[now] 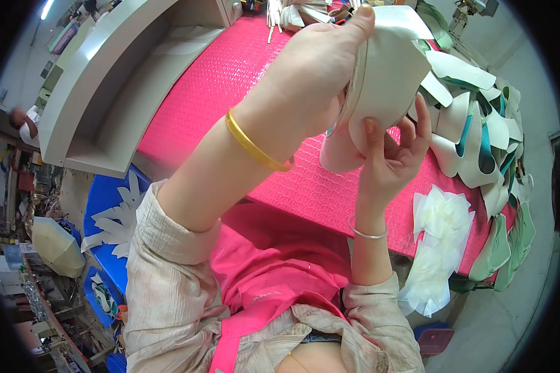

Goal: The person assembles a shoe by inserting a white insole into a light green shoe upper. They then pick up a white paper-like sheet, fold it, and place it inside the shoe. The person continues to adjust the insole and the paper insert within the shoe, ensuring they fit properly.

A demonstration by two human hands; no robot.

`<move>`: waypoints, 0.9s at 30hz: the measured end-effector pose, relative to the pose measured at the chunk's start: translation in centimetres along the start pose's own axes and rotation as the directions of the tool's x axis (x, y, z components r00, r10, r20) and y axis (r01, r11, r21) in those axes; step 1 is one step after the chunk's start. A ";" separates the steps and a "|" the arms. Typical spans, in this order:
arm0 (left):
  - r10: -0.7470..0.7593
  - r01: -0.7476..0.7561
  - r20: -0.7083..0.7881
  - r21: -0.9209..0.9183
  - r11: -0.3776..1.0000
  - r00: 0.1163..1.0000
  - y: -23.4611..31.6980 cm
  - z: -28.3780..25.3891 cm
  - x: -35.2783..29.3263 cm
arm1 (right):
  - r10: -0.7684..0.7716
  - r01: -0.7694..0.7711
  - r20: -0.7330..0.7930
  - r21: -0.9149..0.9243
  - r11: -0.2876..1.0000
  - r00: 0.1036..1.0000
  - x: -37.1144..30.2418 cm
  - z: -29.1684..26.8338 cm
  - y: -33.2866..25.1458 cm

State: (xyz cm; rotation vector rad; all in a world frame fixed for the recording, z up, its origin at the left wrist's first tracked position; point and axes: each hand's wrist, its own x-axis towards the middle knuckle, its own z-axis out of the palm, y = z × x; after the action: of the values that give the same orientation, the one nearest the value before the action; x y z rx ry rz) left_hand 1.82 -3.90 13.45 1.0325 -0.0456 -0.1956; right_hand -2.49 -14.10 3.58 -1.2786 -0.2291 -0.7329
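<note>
Cream shoe upper (pixel 386 68) pinched by L hand (pixel 317 68) & R hand (pixel 395 152), both closed on it. Could slip or crease w/ loose, uneven grip.

a cream shoe upper (pixel 379 81) is gripped by the left hand (pixel 311 74) and right hand (pixel 395 155) above the pink table (pixel 230 81).

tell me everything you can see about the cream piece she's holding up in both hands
The cream piece is a curved, shell-like cut part, seemingly thin leather or leatherette, smooth and matte, with a paler strip along its left edge and a pinkish lower lobe. It is held up above the pink table, tilted. The left hand grips its top and left edge; the right hand pinches it from below.
</note>
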 end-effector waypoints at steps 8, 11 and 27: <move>0.081 -0.109 0.205 0.130 0.985 0.975 1.4 -0.6 1.0 | -0.179 0.179 0.037 -0.380 0.907 0.983 0.5 -0.3 5.4; 0.353 -0.410 0.214 0.370 0.834 0.911 0.3 -1.1 2.3 | 0.009 0.082 0.168 -0.528 0.845 0.986 0.2 -1.2 5.0; 0.151 -0.287 0.268 0.596 0.750 0.951 -15.6 -12.1 -2.3 | 0.211 -0.294 0.483 0.101 0.951 0.850 -0.3 -6.8 -0.4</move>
State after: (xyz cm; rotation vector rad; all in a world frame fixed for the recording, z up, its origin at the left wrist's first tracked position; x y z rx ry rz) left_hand -1.06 -0.93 -5.96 1.6695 -0.4490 -0.0632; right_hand -4.58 -20.33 1.64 -1.2742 -0.4947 -0.1598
